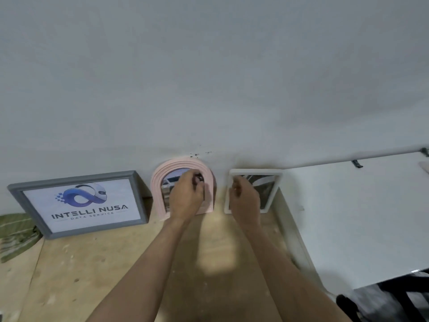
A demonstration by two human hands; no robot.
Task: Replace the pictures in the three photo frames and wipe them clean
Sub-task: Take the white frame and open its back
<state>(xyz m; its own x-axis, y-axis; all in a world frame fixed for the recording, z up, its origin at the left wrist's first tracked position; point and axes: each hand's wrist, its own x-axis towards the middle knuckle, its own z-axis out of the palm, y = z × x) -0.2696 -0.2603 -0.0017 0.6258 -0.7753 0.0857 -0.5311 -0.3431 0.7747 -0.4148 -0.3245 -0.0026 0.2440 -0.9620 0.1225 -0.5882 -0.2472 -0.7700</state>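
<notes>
While your left hand (pixel 185 196) curls in front of the pink arched frame (pixel 183 187) and your right hand (pixel 243 197) hangs loosely curled before the white rectangular frame (pixel 253 194), both against the wall beside the grey wooden frame (pixel 77 203), all three look unopened, swapping and wiping remaining, though I cannot tell either grip.

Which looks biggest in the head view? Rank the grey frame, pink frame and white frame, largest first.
1. Grey frame, plainly the largest.
2. Pink frame and white frame: they look alike in size, and hands cover part of each, so no ranking between them.
</notes>
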